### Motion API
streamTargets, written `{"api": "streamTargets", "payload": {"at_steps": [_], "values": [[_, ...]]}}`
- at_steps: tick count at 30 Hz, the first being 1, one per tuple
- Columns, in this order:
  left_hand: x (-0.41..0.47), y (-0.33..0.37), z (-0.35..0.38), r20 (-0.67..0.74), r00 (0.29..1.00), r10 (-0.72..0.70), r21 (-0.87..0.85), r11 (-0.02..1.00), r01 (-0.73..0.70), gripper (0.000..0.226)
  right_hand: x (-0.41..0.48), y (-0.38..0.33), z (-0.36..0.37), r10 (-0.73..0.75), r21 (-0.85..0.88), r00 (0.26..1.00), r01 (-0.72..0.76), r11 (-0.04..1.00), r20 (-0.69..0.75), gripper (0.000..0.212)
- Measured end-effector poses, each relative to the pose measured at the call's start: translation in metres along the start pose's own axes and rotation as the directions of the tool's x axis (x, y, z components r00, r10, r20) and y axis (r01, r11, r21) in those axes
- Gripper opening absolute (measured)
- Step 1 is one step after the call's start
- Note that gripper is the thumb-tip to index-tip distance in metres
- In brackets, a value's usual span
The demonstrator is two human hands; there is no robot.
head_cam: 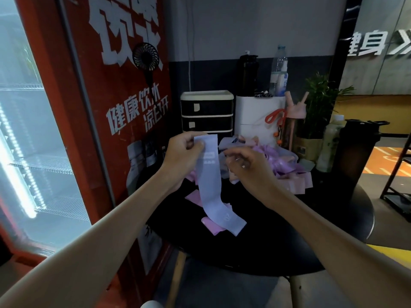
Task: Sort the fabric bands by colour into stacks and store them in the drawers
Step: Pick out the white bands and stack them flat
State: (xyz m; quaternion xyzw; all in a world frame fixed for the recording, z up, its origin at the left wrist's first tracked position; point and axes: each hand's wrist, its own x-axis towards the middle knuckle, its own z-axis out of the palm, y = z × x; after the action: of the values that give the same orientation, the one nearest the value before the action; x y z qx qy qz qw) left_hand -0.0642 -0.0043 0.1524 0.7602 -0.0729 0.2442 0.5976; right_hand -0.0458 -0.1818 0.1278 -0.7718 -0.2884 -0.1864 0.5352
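1. Far left of frame: a red drinks cooler (pixel 66 107) with a lit glass door. A small black fan (pixel 146 56) is fixed on its side panel, upper centre-left.
2. Centre: I see the left hand (pixel 184 150) raised above the table and pinching the top end of a pale blue band (pixel 210 174) between thumb and fingers.
3. The band hangs straight down from that grip. Its lower end lies on the round black table (pixel 289 230), across a pink band (pixel 211 225), with another pink band (pixel 193 196) just to its left.
4. Behind the raised band, upper centre: the drawer unit (pixel 206 112), black fronts in a cream frame, every drawer that shows pushed in.
5. Right of the band: the right hand (pixel 246 165), fingers curled and motion-blurred, just beside the band's right edge. I cannot tell whether it grips anything.
6. Behind that hand: a loose pile of lilac and pink bands (pixel 282 161) on the far side of the table.
7. Right of centre, at the back: a white container (pixel 255 116), a pink bottle (pixel 293 123) and a potted plant (pixel 320 103).
8. Right edge of the table: a dark shaker cup (pixel 355 147), standing upright.
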Motion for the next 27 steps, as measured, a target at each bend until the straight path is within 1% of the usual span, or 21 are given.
{"api": "streamTargets", "payload": {"at_steps": [2, 5, 7, 9, 12, 14, 15, 17, 18, 22, 24, 26, 27], "values": [[-0.001, -0.008, -0.009, -0.017, 1.000, 0.018, 0.009, 1.000, -0.018, 0.018, 0.001, 0.011, 0.005, 0.046, -0.016, 0.999, -0.045, 0.999, 0.029, 0.022], [-0.003, -0.019, -0.022, -0.031, 0.999, 0.028, 0.048, 0.999, -0.026, 0.015, 0.000, 0.028, 0.013, 0.130, -0.058, 0.985, -0.124, 0.991, 0.117, 0.017], [-0.006, -0.028, -0.032, -0.026, 0.999, 0.044, 0.100, 0.994, -0.042, 0.012, -0.001, 0.040, 0.019, 0.176, -0.063, 0.968, -0.167, 0.984, 0.177, 0.016], [-0.009, -0.037, -0.042, -0.015, 0.997, 0.074, 0.176, 0.982, -0.070, 0.014, -0.001, 0.054, 0.025, 0.210, -0.090, 0.950, -0.194, 0.977, 0.229, 0.012], [-0.010, -0.050, -0.056, -0.002, 0.996, 0.094, 0.268, 0.959, -0.090, 0.010, 0.005, 0.079, 0.038, 0.264, -0.150, 0.906, -0.226, 0.963, 0.332, 0.024], [-0.009, -0.058, -0.062, 0.000, 0.995, 0.096, 0.307, 0.947, -0.092, 0.008, 0.009, 0.089, 0.047, 0.304, -0.160, 0.861, -0.261, 0.952, 0.407, 0.026], [-0.009, -0.062, -0.065, -0.001, 0.995, 0.100, 0.323, 0.942, -0.094, 0.007, 0.011, 0.093, 0.052, 0.323, -0.184, 0.832, -0.267, 0.946, 0.452, 0.034], [-0.008, -0.068, -0.069, -0.002, 0.995, 0.103, 0.348, 0.933, -0.096, 0.006, 0.015, 0.103, 0.061, 0.350, -0.270, 0.777, -0.238, 0.933, 0.524, 0.046], [-0.007, -0.071, -0.071, -0.004, 0.995, 0.100, 0.357, 0.930, -0.092, 0.006, 0.016, 0.107, 0.064, 0.358, -0.299, 0.765, -0.225, 0.927, 0.536, 0.048], [0.000, -0.080, -0.073, -0.021, 0.997, 0.076, 0.353, 0.933, -0.063, 0.005, 0.020, 0.126, 0.068, 0.309, -0.316, 0.792, -0.155, 0.936, 0.527, 0.043], [0.003, -0.080, -0.071, -0.026, 0.996, 0.088, 0.335, 0.939, -0.074, 0.006, 0.019, 0.127, 0.067, 0.286, -0.315, 0.801, -0.129, 0.940, 0.526, 0.033], [0.006, -0.076, -0.067, -0.021, 0.993, 0.116, 0.339, 0.935, -0.102, 0.007, 0.018, 0.127, 0.063, 0.218, -0.315, 0.852, -0.067, 0.947, 0.476, 0.017], [0.007, -0.075, -0.065, -0.017, 0.991, 0.130, 0.338, 0.934, -0.117, 0.007, 0.018, 0.125, 0.058, 0.175, -0.314, 0.895, -0.042, 0.948, 0.410, 0.014]]}}
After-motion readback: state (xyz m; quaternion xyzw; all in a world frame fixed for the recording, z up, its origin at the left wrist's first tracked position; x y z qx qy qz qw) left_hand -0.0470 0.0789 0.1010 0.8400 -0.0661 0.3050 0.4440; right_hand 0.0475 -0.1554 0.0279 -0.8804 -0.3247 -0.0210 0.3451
